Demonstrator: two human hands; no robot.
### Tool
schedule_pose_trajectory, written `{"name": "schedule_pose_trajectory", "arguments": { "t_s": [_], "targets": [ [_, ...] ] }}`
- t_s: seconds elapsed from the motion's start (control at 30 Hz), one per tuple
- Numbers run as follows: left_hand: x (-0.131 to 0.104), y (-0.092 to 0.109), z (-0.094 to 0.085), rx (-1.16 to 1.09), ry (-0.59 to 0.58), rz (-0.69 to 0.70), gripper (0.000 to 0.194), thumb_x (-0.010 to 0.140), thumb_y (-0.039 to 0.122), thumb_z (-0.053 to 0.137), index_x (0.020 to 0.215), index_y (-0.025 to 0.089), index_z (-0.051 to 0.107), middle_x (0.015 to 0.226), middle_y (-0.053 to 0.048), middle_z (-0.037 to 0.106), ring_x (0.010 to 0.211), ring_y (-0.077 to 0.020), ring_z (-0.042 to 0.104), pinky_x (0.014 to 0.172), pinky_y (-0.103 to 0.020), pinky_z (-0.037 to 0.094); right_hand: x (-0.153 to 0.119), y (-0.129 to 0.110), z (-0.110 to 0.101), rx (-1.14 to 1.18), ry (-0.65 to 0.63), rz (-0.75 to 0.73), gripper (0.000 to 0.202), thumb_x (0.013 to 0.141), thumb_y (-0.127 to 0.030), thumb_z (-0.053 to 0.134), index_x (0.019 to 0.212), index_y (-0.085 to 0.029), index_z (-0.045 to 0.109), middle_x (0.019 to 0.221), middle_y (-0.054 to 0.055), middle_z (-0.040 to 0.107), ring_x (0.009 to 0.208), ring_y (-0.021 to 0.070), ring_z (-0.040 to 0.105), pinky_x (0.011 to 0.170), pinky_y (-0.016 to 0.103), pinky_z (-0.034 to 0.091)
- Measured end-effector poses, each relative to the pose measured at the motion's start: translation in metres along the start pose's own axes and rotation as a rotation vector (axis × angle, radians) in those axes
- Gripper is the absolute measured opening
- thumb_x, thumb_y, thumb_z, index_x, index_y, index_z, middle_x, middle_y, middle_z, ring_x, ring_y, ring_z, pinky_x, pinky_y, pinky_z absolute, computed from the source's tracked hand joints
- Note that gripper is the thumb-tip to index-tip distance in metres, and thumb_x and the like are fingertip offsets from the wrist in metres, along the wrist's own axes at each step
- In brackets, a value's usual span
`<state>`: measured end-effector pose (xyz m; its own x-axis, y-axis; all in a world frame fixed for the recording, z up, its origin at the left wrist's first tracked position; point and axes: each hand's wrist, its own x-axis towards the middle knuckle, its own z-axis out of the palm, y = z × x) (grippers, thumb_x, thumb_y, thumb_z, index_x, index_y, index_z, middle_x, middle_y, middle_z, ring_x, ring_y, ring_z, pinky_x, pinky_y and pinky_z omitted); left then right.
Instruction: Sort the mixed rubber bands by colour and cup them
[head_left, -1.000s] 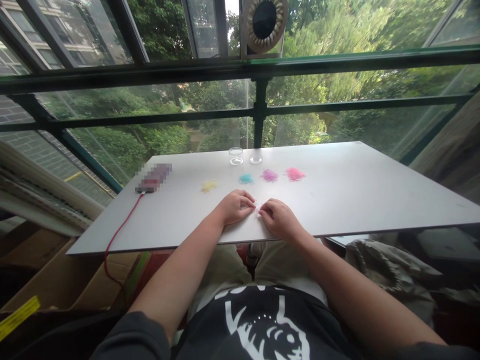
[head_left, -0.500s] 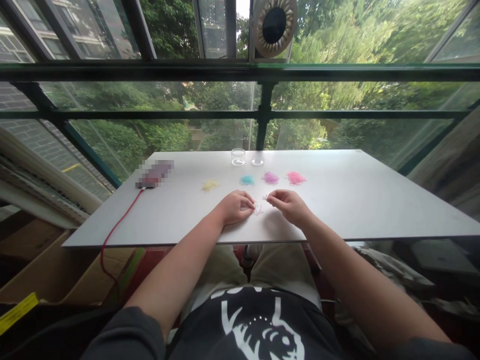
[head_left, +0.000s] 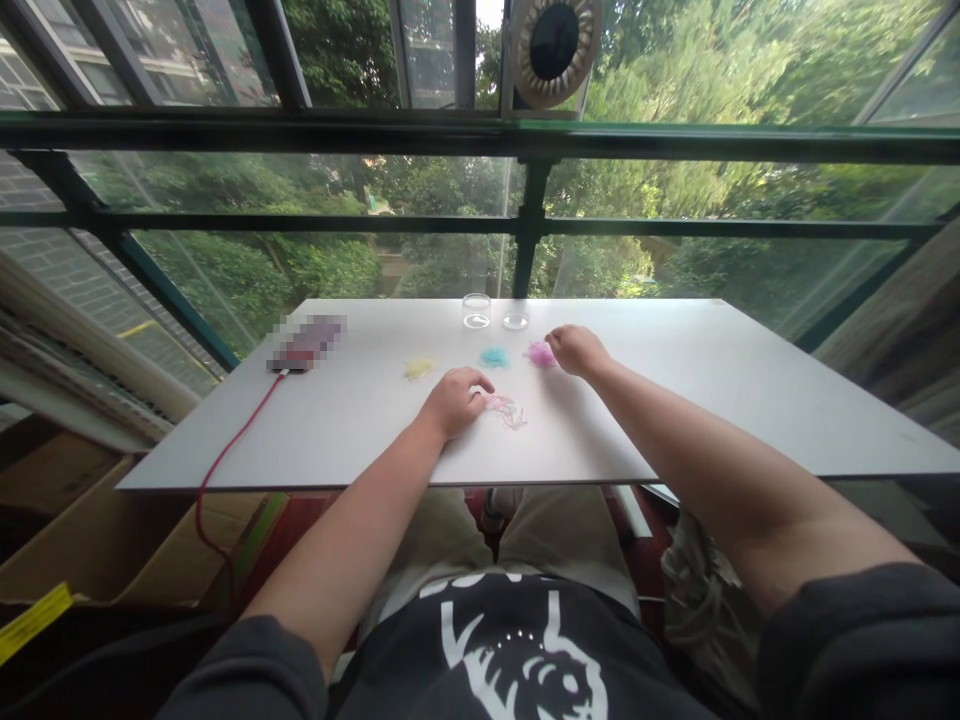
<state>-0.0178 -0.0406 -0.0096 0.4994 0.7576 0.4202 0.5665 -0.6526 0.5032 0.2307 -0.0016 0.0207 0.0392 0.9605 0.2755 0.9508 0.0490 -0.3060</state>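
At the right edge of the purple strand pile, reaching far across the white tabletop with the right hand; cannot tell if clamped on any strand. Well apart, on the near side, resting the left hand, thumb and forefinger parted, against the mixed strands' left end.

No txt legible; print on blk shirt & yellow strip can't be read.
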Motion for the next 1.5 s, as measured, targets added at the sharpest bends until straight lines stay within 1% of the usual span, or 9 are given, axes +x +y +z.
{"name": "schedule_pose_trajectory", "arguments": {
  "t_s": [0.13, 0.23, 0.37, 0.57, 0.77, 0.93, 1.13, 1.33, 1.5],
  "targets": [
    [0.000, -0.002, 0.000, 0.003, 0.013, -0.049, 0.025, 0.068, 0.013, 0.047, 0.082, 0.019, 0.066, 0.090, -0.003, 0.066, 0.093, -0.0204, 0.058, 0.091, -0.035, 0.045, -0.011, 0.003, 0.001, -0.002, 0.033, -0.063, 0.035, 0.090, -0.023, 0.035, 0.104, -0.014, 0.066, 0.103, 0.014, 0.064, 0.096, 0.0227, 0.056, 0.082, 0.031, 0.039],
    [-0.001, -0.004, 0.003, -0.025, 0.012, -0.083, 0.026, 0.069, 0.013, 0.046, 0.084, 0.019, 0.066, 0.090, -0.003, 0.065, 0.087, -0.0183, 0.059, 0.084, -0.032, 0.048, -0.026, 0.002, 0.001, 0.060, 0.091, -0.139, 0.030, 0.085, -0.016, 0.042, 0.101, -0.014, 0.066, 0.100, 0.011, 0.063, 0.089, 0.0196, 0.056, 0.079, 0.029, 0.042],
    [-0.001, -0.007, 0.005, -0.039, 0.018, -0.146, 0.029, 0.071, 0.012, 0.043, 0.086, 0.019, 0.067, 0.090, -0.003, 0.064, 0.077, -0.0159, 0.059, 0.077, -0.029, 0.049, -0.049, -0.013, 0.001, 0.204, -0.043, -0.323, 0.020, 0.080, -0.015, 0.050, 0.086, -0.016, 0.069, 0.087, 0.006, 0.064, 0.068, 0.0138, 0.055, 0.066, 0.025, 0.043],
    [0.000, -0.008, 0.003, -0.048, 0.001, -0.169, 0.031, 0.072, 0.011, 0.043, 0.087, 0.020, 0.068, 0.090, -0.002, 0.067, 0.078, -0.0159, 0.060, 0.081, -0.029, 0.048, -0.067, -0.049, 0.003, 0.244, -0.168, -0.499, 0.013, 0.076, -0.016, 0.059, 0.081, -0.016, 0.071, 0.081, 0.005, 0.063, 0.067, 0.0125, 0.055, 0.063, 0.023, 0.042],
    [-0.003, -0.002, 0.002, -0.037, -0.037, -0.169, 0.021, 0.075, 0.022, 0.052, 0.087, 0.020, 0.069, 0.084, -0.002, 0.069, 0.072, -0.0151, 0.060, 0.073, -0.027, 0.049, -0.069, -0.060, 0.003, 0.102, -0.234, -0.532, 0.014, 0.072, -0.015, 0.063, 0.081, -0.019, 0.072, 0.084, 0.005, 0.064, 0.075, 0.0156, 0.056, 0.068, 0.024, 0.041],
    [-0.004, -0.001, 0.002, -0.001, -0.054, -0.131, 0.019, 0.072, 0.032, 0.059, 0.082, 0.021, 0.071, 0.084, -0.003, 0.068, 0.072, -0.0157, 0.060, 0.068, -0.026, 0.049, -0.075, -0.048, -0.002, 0.142, -0.241, -0.505, 0.013, 0.072, -0.013, 0.062, 0.077, -0.018, 0.073, 0.081, 0.004, 0.064, 0.068, 0.0130, 0.055, 0.066, 0.023, 0.041],
    [-0.004, -0.002, 0.001, 0.002, -0.057, -0.160, 0.019, 0.071, 0.031, 0.059, 0.080, 0.020, 0.071, 0.081, -0.003, 0.068, 0.070, -0.0153, 0.060, 0.067, -0.026, 0.049, -0.079, -0.036, -0.005, 0.145, -0.241, -0.479, 0.013, 0.072, -0.011, 0.058, 0.074, -0.016, 0.070, 0.081, 0.004, 0.063, 0.066, 0.0119, 0.054, 0.064, 0.022, 0.041],
    [-0.004, -0.002, 0.000, -0.009, -0.041, -0.182, 0.017, 0.072, 0.029, 0.058, 0.081, 0.021, 0.070, 0.078, -0.002, 0.069, 0.069, -0.0152, 0.061, 0.067, -0.026, 0.048, -0.080, -0.052, 0.003, 0.120, -0.171, -0.452, 0.012, 0.073, -0.019, 0.060, 0.075, -0.017, 0.071, 0.080, 0.006, 0.063, 0.070, 0.0150, 0.055, 0.067, 0.025, 0.041],
    [-0.004, -0.004, 0.000, -0.024, -0.041, -0.208, 0.019, 0.072, 0.027, 0.056, 0.083, 0.020, 0.070, 0.077, -0.002, 0.069, 0.068, -0.0149, 0.061, 0.065, -0.025, 0.049, -0.079, -0.066, 0.008, 0.044, -0.210, -0.405, 0.013, 0.070, -0.017, 0.059, 0.073, -0.018, 0.072, 0.077, 0.005, 0.065, 0.066, 0.0153, 0.056, 0.063, 0.024, 0.040]
  ]
}}
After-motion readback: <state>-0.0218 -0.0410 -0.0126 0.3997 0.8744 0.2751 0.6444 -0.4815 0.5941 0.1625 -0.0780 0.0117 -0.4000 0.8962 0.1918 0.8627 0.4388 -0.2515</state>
